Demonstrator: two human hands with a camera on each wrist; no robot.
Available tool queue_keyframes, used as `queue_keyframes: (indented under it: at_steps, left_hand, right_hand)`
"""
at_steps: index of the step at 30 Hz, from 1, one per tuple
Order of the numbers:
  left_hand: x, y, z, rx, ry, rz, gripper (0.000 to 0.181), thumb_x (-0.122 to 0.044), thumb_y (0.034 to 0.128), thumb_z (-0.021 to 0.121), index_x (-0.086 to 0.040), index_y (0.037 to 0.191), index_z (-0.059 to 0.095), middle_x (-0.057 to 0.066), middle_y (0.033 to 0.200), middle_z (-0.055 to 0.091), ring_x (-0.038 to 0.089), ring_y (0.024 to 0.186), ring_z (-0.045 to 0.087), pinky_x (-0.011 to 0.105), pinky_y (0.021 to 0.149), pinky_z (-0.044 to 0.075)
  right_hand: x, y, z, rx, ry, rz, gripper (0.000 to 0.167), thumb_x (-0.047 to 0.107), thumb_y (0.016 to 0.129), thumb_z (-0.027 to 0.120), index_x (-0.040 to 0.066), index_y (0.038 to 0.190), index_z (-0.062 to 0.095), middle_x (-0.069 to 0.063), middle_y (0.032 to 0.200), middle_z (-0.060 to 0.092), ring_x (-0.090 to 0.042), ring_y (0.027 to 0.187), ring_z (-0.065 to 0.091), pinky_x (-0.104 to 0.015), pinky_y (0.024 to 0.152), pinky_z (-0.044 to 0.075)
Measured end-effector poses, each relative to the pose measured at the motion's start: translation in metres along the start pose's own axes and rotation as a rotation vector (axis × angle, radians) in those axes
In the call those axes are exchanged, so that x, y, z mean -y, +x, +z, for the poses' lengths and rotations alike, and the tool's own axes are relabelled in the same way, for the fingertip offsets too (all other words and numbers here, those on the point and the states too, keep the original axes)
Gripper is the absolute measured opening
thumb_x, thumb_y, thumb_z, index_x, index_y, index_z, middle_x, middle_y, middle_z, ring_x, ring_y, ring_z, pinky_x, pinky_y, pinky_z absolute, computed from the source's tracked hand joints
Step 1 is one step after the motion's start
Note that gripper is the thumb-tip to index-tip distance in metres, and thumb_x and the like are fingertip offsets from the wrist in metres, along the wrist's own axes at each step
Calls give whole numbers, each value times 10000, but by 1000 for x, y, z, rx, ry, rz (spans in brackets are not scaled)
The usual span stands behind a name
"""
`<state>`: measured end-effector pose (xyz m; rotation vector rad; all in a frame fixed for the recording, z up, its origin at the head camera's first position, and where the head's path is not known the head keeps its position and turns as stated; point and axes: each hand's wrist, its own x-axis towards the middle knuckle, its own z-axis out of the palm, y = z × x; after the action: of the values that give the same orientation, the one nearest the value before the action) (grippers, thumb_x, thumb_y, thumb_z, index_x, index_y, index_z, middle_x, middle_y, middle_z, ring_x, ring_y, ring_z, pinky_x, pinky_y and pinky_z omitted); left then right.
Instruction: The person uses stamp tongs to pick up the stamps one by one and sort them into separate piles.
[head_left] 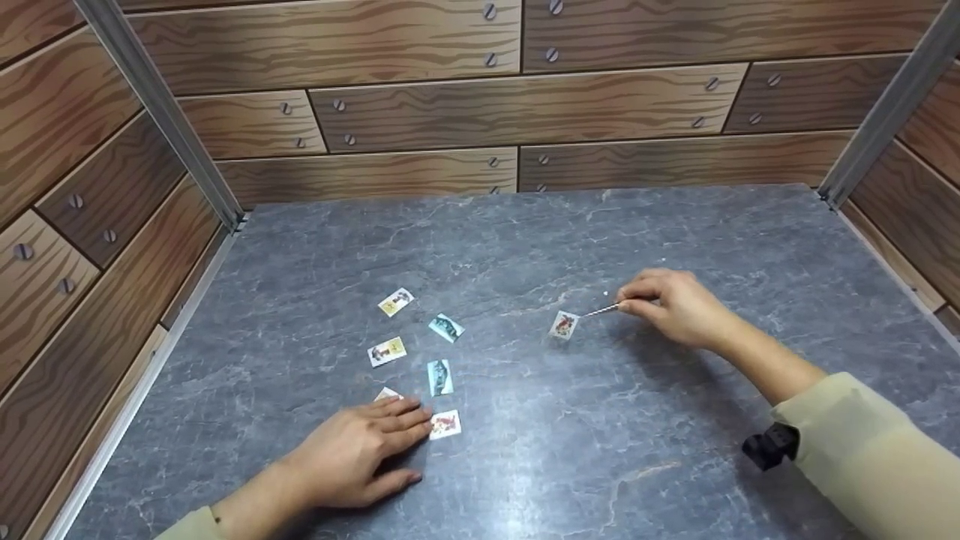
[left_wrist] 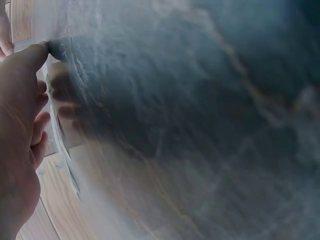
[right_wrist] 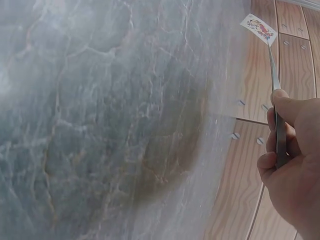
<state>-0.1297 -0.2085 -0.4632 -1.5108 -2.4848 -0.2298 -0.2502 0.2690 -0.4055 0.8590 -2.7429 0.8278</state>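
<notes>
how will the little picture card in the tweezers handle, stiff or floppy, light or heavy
The card is probably light: tweezers hold it up near one corner. It looks fairly stiff, showing little sag. It might swivel if pushed, being pinched only there.

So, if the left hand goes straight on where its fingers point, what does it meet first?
Likely the red-and-white card at its fingertips; whether they touch it is unclear.
</notes>
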Motion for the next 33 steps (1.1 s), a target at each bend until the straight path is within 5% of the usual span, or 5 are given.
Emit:
queue_keyframes:
  at_steps: [17,26,33]
  left_hand:
    - [1,6,1,21,-25,19,562,-448,1033,662,-45,1424,676,104,1462,649,293,1353,617,446,1119,507]
    - [0,1,3,26,-22,7,565,-470,1043,641,-54,1425,676,88,1474,640,276,1361,611,431,1120,506]
    - [0,0,2,24,-12,-3,569,-470,1044,640,-56,1432,671,86,1471,642,270,1364,609,431,1122,504]
  right_hand:
    - [-22,-2,-25,-88,-53,-8,64,96,970,782,81,1004,833,24,946,747,-112,810,629,-293,700,505]
    - [-38,-3,-33,-115,-75,47,115,118,991,765,51,1060,828,-75,1047,777,-195,879,689,-354,735,535]
    - [-51,-3,-34,-156,-57,103,119,105,975,781,43,1063,832,-87,1021,785,-140,843,640,-220,695,473]
